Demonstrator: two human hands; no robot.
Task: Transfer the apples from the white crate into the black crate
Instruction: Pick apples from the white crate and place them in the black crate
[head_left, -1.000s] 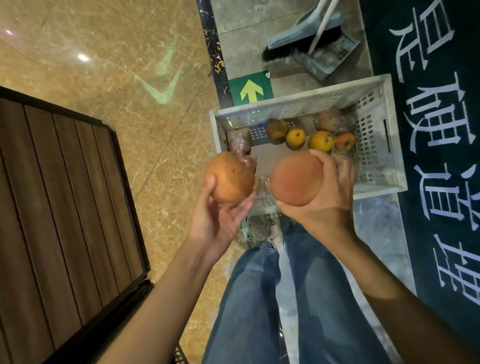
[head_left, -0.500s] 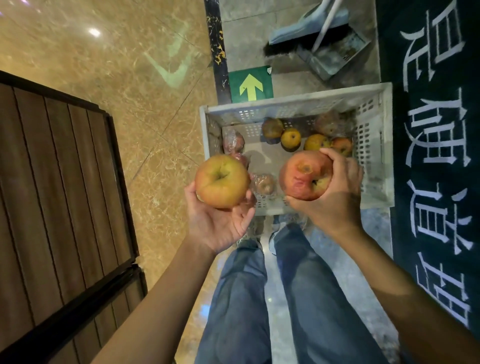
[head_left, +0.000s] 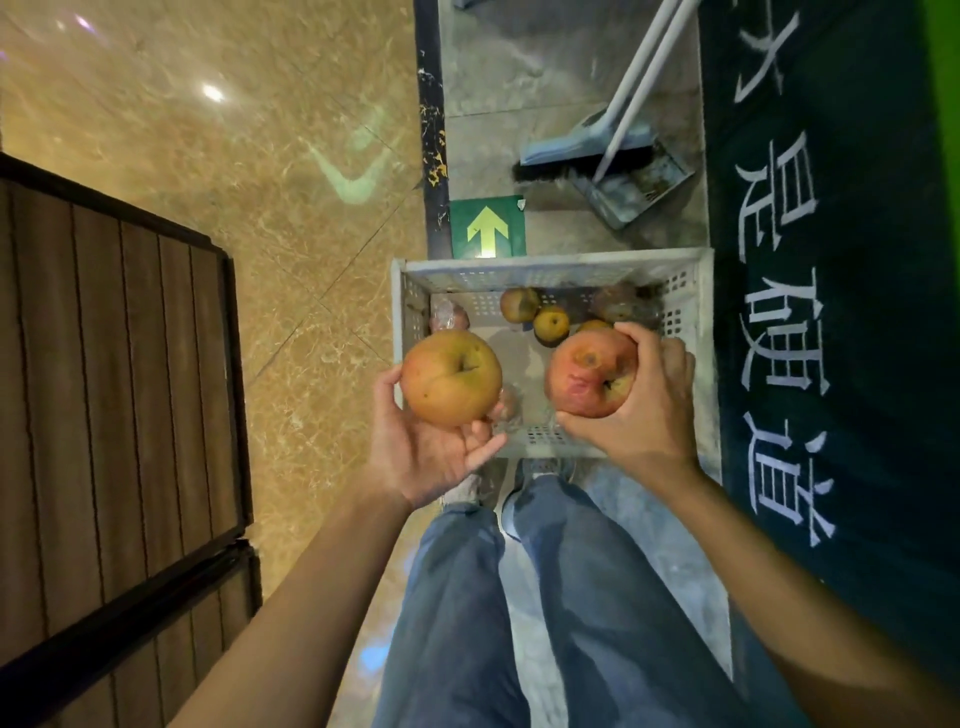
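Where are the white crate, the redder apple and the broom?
white crate (head_left: 550, 262): head view, far rim.
redder apple (head_left: 589, 371): head view, middle of its skin.
broom (head_left: 566, 148): head view, blue head above the bristles.

Smooth-skinned apple (head_left: 451, 385) in my left hand (head_left: 426, 452), perforated white plastic crate (head_left: 550, 262), glossy marble floor (head_left: 208, 130), matt wood slats (head_left: 104, 364), my denim jeans (head_left: 571, 623).
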